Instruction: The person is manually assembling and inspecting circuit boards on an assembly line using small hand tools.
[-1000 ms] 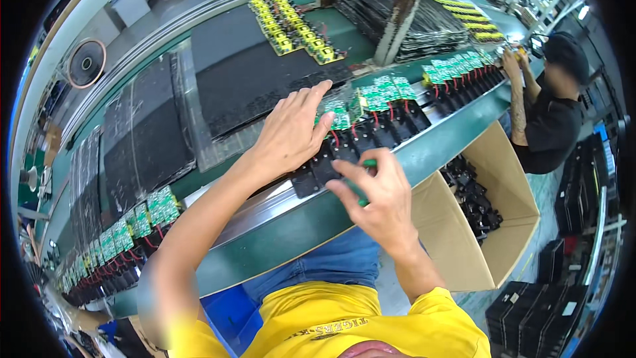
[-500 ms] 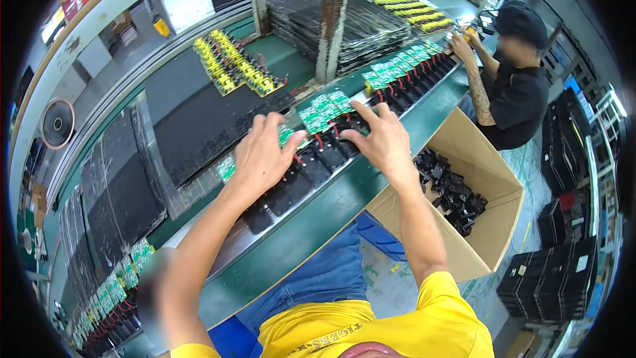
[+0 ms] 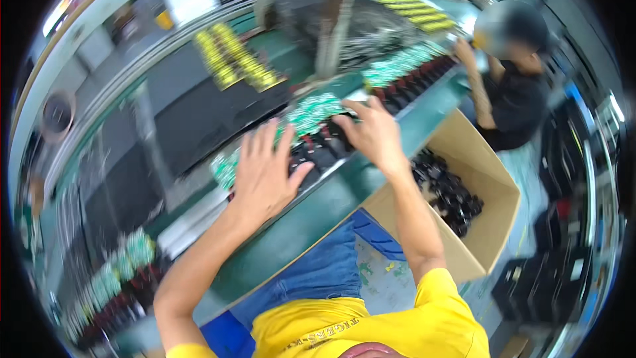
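Note:
My left hand point(image 3: 266, 180) is open, fingers stretched and thumb apart, over the row of parts on the bench. It hides some of them, and contact is unclear. My right hand point(image 3: 374, 134) is open at the row's right, thumb and fingers apart, its fingertips beside the green circuit boards point(image 3: 313, 113). Below these boards lie small black housings point(image 3: 324, 155), joined by short red wires. Another green board point(image 3: 225, 171) shows left of my left fingers. Motion blurs the parts, so whether my right fingertips touch them is hard to see.
A cardboard box point(image 3: 495, 225) of black parts point(image 3: 450, 195) stands right of the bench point(image 3: 281, 242). Yellow components point(image 3: 238, 59) lie on black sheets point(image 3: 218, 116) behind the row. A rusty post point(image 3: 329, 33) rises beyond. A co-worker point(image 3: 517, 93) works at the far right.
My left hand has drawn back slightly toward me and its fingers have straightened. My right hand has shifted a little left. The view has become blurred.

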Action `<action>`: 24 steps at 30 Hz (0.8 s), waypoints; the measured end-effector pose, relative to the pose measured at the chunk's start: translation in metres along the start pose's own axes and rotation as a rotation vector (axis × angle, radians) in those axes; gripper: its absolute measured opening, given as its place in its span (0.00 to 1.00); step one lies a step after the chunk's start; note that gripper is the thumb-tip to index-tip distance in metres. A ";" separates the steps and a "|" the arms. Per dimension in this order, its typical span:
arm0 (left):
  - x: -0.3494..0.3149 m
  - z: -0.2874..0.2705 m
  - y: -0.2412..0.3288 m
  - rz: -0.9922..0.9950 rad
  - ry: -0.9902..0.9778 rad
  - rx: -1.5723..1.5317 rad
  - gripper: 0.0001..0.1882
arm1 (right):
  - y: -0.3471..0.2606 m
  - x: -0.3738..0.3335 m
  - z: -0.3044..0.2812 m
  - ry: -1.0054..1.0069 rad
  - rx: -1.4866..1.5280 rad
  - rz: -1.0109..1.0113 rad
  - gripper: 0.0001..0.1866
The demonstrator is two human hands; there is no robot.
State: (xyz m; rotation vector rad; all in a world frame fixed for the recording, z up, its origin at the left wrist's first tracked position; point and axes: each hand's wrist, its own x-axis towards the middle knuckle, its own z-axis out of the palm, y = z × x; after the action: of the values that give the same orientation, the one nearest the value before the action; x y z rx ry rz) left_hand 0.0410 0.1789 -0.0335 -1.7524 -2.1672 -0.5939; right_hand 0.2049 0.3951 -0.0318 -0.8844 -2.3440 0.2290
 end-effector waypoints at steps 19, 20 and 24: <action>-0.143 -0.117 -0.032 -0.210 -0.038 0.069 0.44 | -0.152 -0.076 -0.019 -0.289 0.014 -0.083 0.33; -0.134 -0.121 -0.016 -0.244 0.000 0.102 0.46 | -0.150 -0.076 -0.023 -0.239 0.006 -0.122 0.34; -0.124 -0.098 0.049 -0.254 0.132 -0.460 0.53 | -0.166 -0.084 -0.058 -0.111 0.399 -0.140 0.42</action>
State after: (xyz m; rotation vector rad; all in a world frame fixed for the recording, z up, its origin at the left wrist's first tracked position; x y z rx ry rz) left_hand 0.1128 0.0332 0.0005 -1.5813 -2.3034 -1.3227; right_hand 0.1998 0.2109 0.0332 -0.5227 -2.3305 0.6749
